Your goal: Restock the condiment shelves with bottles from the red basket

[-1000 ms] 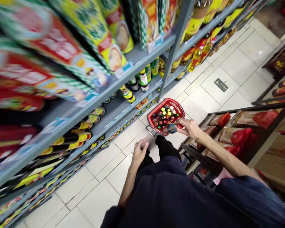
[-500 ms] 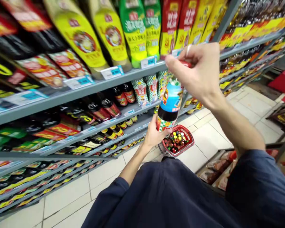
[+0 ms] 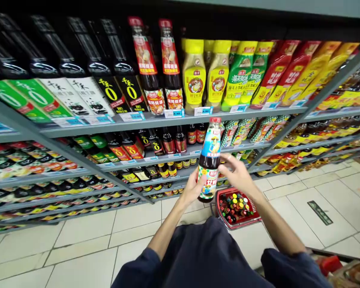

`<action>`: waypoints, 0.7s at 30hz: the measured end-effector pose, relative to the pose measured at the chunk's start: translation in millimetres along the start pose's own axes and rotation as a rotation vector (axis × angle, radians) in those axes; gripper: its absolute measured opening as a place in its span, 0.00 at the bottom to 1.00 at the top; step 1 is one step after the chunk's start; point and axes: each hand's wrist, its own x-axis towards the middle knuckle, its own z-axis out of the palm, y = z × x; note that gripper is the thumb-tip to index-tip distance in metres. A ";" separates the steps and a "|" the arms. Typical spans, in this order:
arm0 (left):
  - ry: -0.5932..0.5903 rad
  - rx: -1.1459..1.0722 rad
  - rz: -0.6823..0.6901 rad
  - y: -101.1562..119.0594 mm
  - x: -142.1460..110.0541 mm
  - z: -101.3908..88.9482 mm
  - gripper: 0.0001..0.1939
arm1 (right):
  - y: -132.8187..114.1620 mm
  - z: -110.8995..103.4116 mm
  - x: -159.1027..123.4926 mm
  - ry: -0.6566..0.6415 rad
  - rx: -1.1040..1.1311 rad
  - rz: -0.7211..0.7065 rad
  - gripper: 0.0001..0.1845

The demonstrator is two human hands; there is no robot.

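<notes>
I hold a dark sauce bottle [image 3: 209, 160] with a red cap and a blue-and-green label upright in front of the shelves. My left hand [image 3: 191, 188] grips its lower part from the left. My right hand [image 3: 237, 174] wraps the lower part from the right, fingers curled on the label. Below the bottle, a red shopping basket [image 3: 252, 218] with several capped bottles sits on the tiled floor.
Grey metal shelving [image 3: 156, 120] runs across the view, packed with dark sauce bottles, yellow and green squeeze bottles [image 3: 195, 76] and pouches. Blue price tags line the shelf edges. A floor sticker [image 3: 319, 212] lies on the white tiles at right.
My right hand came down from the bottle's cap to its lower part. The view has lifted and turned to face the shelves squarely; the bottle now stands upright.
</notes>
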 end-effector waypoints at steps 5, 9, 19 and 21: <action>-0.030 0.055 -0.044 -32.4 -24.0 -22.6 0.36 | 37.5 45.0 -46.2 -0.017 0.093 0.170 0.39; -0.033 0.035 -0.133 -68.2 -40.3 -25.6 0.36 | 60.5 53.6 -68.3 0.004 0.153 0.254 0.39; -0.166 -0.125 -0.291 -128.3 -70.5 -15.8 0.49 | 90.2 52.8 -119.8 0.083 0.167 0.460 0.35; -0.207 -0.161 -0.325 -131.4 -67.4 -5.3 0.52 | 94.9 43.0 -128.2 0.107 0.161 0.479 0.34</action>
